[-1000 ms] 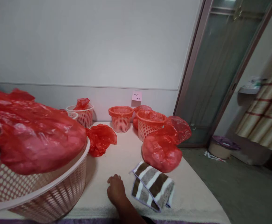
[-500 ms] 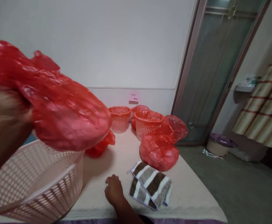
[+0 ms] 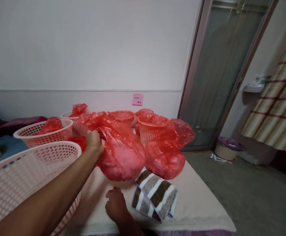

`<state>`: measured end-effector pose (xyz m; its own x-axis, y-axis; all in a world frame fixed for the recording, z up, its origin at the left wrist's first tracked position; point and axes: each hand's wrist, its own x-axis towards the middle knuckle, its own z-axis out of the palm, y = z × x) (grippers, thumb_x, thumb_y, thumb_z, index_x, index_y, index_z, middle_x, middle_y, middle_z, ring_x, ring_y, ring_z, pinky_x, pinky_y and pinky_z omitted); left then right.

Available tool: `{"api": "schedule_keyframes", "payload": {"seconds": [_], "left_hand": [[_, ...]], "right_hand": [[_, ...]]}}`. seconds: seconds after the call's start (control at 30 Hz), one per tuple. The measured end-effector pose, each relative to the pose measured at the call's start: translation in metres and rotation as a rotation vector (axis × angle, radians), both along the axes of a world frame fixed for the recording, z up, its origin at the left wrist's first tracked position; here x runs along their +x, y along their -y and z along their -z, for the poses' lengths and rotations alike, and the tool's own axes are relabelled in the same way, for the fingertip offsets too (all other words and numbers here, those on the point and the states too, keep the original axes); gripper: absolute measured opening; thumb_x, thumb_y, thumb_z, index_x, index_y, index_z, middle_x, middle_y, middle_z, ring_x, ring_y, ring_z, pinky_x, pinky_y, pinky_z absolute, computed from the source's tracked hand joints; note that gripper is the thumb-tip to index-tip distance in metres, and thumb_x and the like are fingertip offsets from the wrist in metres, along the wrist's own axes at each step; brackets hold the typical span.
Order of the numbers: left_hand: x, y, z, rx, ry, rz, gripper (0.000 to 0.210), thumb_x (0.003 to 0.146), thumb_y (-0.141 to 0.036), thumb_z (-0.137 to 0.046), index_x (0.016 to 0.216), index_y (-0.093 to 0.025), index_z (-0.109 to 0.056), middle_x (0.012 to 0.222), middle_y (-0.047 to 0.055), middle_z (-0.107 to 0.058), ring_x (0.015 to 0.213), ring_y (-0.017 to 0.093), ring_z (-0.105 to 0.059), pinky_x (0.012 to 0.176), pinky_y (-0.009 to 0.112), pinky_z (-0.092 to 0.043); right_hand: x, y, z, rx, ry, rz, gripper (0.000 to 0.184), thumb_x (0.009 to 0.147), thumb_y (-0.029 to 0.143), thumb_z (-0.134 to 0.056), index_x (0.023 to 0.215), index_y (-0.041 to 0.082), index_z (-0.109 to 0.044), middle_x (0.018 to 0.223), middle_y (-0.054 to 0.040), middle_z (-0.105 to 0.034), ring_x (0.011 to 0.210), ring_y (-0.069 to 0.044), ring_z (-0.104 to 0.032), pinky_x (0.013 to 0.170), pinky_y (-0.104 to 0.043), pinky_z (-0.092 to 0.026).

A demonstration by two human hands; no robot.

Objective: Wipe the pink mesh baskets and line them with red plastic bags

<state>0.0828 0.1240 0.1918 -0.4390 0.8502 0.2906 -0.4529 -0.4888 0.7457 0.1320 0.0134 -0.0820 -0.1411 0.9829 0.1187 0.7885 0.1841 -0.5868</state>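
Note:
My left hand (image 3: 94, 142) is closed around the gathered neck of a filled red plastic bag (image 3: 123, 154). The bag hangs above the pale cloth-covered table, close beside another filled red plastic bag (image 3: 166, 159). Whether the two bags touch, I cannot tell. What lies inside the held bag looks pale through the film. My right hand (image 3: 116, 203) is low over the near part of the table, its fingers loosely bent and apart with nothing visible in them. Just right of it lies a folded striped towel (image 3: 156, 193) in brown, grey and white.
A large pink plastic basket (image 3: 75, 149) stands at the left under my forearm. Behind it are smaller baskets (image 3: 69, 124) with red bags. Two bag-lined baskets (image 3: 143, 134) stand at the back. A pink note (image 3: 137, 99) is on the wall. A bin (image 3: 227, 149) stands on the floor.
My left hand has carried the red bag rightward and away from me, from over the large basket to beside the other filled bag. My right hand has barely shifted.

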Motion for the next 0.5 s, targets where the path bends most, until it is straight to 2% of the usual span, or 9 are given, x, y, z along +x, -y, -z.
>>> {"api": "schedule_keyframes", "payload": {"seconds": [0.13, 0.27, 0.4, 0.5], "left_hand": [[0.021, -0.027, 0.038, -0.085, 0.078, 0.023, 0.031, 0.092, -0.036, -0.059, 0.115, -0.016, -0.060, 0.108, 0.007, -0.065, 0.086, 0.017, -0.065, 0.073, 0.036, -0.056], [0.037, -0.061, 0.055, -0.124, 0.067, 0.023, 0.034, 0.091, -0.036, -0.059, 0.119, -0.017, -0.058, 0.116, 0.008, -0.063, 0.095, 0.020, -0.064, 0.079, 0.040, -0.056], [0.053, -0.094, 0.070, -0.159, -0.058, 0.040, 0.034, 0.092, -0.036, -0.060, 0.120, -0.017, -0.058, 0.117, 0.008, -0.063, 0.095, 0.020, -0.065, 0.079, 0.040, -0.057], [0.061, -0.100, 0.097, -0.211, -0.210, 0.056, 0.034, 0.092, -0.035, -0.059, 0.119, -0.017, -0.058, 0.115, 0.008, -0.063, 0.094, 0.019, -0.065, 0.078, 0.039, -0.057]], "right_hand": [[0.001, 0.002, -0.001, 0.000, 0.001, -0.012, 0.033, 0.066, 0.011, -0.057, 0.096, 0.018, -0.070, 0.102, -0.0120, -0.067, 0.099, -0.026, -0.060, 0.085, -0.037, -0.046], [0.001, 0.002, -0.007, -0.029, 0.031, -0.023, 0.033, 0.067, 0.013, -0.058, 0.098, 0.016, -0.069, 0.105, -0.0136, -0.067, 0.100, -0.028, -0.060, 0.086, -0.040, -0.047], [0.000, 0.001, -0.015, -0.106, 0.068, -0.029, 0.032, 0.068, 0.014, -0.058, 0.098, 0.015, -0.069, 0.106, -0.0141, -0.067, 0.101, -0.031, -0.061, 0.086, -0.044, -0.049], [-0.001, 0.000, -0.018, -0.100, 0.071, -0.053, 0.030, 0.068, 0.015, -0.059, 0.096, 0.016, -0.070, 0.104, -0.0138, -0.068, 0.100, -0.031, -0.062, 0.084, -0.042, -0.049]]}}
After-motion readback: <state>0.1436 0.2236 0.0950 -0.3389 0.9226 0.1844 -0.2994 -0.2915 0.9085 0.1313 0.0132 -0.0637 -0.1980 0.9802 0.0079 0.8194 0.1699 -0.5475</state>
